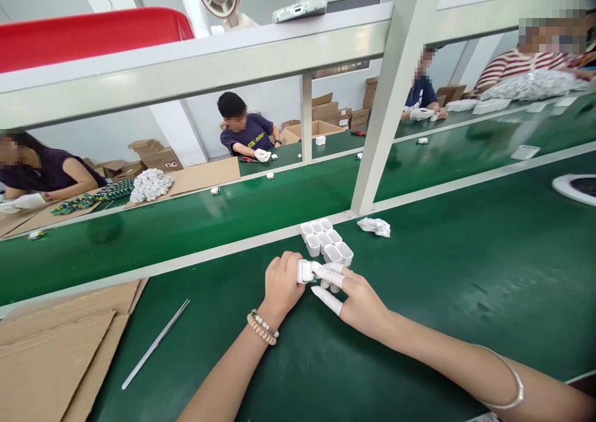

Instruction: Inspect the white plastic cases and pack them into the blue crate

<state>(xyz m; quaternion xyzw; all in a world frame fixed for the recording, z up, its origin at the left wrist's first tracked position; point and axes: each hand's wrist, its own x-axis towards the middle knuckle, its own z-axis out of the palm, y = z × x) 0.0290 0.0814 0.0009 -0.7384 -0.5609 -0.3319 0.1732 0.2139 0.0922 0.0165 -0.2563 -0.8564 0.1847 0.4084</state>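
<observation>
My left hand is closed around a small white plastic housing, its opening turned to the right. My right hand, with white finger cots on several fingers, meets the housing at that opening. Between its thumb and fingertips shows a small green-edged circuit board, mostly hidden by the fingers. Just beyond my hands, several white open-topped housings stand upright in a cluster on the green work surface.
Metal tweezers lie at left, beside cardboard sheets. A crumpled white piece rests near the frame's slanted post. Beyond runs a green conveyor belt carrying small white parts. Co-workers sit across it. A white round-rimmed object is at right.
</observation>
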